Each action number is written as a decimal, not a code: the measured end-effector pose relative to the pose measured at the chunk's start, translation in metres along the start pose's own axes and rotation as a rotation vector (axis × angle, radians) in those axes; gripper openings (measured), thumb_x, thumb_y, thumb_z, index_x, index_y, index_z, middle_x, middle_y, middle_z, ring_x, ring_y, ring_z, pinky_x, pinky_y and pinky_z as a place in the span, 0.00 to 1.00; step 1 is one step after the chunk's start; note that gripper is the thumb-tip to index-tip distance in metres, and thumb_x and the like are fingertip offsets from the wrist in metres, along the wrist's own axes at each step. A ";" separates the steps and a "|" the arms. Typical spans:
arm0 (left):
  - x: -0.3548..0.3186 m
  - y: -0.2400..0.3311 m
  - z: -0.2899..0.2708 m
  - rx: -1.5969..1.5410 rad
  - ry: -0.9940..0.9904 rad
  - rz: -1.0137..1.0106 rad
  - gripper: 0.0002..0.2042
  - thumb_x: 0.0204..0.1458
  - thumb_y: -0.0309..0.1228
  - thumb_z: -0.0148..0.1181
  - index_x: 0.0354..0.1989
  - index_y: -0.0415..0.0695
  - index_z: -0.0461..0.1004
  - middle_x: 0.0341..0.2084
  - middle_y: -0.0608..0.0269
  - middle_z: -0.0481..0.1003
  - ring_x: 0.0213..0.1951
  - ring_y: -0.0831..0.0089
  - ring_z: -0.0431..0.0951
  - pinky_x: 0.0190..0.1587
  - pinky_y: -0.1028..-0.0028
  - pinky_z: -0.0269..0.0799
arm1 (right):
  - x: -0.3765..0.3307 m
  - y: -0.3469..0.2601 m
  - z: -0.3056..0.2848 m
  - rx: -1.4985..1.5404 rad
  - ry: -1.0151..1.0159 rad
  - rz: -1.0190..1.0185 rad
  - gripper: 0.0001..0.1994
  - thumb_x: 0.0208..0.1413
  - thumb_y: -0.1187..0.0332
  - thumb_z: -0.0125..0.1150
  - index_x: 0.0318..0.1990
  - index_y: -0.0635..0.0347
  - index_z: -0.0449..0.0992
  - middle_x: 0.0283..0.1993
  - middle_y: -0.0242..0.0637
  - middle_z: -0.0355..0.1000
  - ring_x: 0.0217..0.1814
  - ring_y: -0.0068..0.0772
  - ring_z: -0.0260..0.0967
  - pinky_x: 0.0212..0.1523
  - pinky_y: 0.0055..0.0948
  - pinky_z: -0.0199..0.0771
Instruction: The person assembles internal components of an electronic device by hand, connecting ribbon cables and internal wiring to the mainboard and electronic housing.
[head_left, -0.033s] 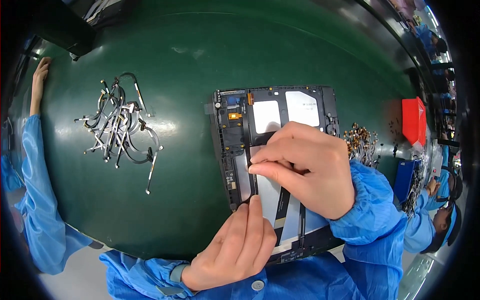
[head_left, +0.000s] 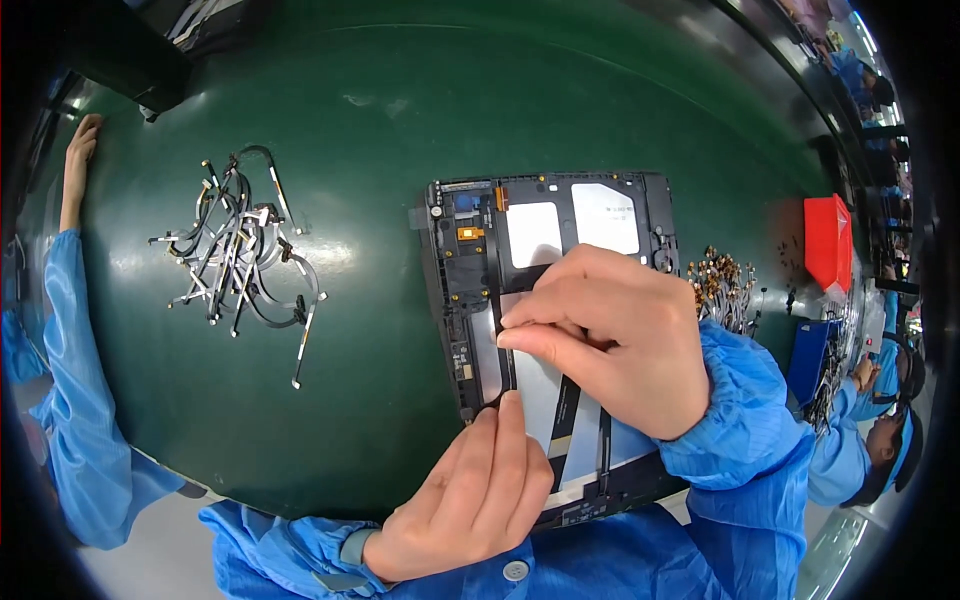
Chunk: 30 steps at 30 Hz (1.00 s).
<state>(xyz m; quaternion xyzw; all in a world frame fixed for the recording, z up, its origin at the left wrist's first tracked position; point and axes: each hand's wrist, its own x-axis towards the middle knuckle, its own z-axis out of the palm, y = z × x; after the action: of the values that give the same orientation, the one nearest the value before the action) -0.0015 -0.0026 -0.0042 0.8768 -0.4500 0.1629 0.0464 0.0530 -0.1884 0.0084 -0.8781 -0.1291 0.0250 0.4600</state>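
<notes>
An opened tablet (head_left: 655, 200) lies back-up on the green mat, a black frame with silvery plates inside. My right hand (head_left: 620, 340) rests over its middle and pinches a thin black flex cable (head_left: 507, 375) between thumb and forefinger. That cable runs down along the left side of the plates. My left hand (head_left: 470, 500) comes in from below with its fingers stretched flat. Its fingertips press on the cable's lower end at the tablet's left edge. My hands hide the lower part of the tablet.
A loose heap of black and grey flex cables (head_left: 240, 255) lies to the left on the green mat (head_left: 380, 130). Small gold-tipped parts (head_left: 725, 285) are piled right of the tablet, by a red box (head_left: 828, 240). Another person's blue sleeve (head_left: 70, 330) lies at the left; a co-worker (head_left: 870, 440) sits at the right.
</notes>
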 end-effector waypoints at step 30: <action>-0.054 0.009 -0.027 -0.849 -0.135 -0.615 0.29 0.49 0.29 0.61 0.58 0.30 0.59 0.60 0.38 0.64 0.63 0.44 0.62 0.66 0.43 0.44 | -0.064 0.013 -0.049 -0.379 0.090 0.157 0.32 0.55 0.77 0.59 0.67 0.67 0.56 0.62 0.59 0.63 0.64 0.55 0.64 0.62 0.39 0.64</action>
<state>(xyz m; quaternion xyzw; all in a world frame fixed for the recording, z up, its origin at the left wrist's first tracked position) -0.0449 0.0399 0.0032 0.8810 -0.2003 -0.1117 0.4139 0.0017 -0.2510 0.0211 -0.9565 -0.0420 -0.0033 0.2885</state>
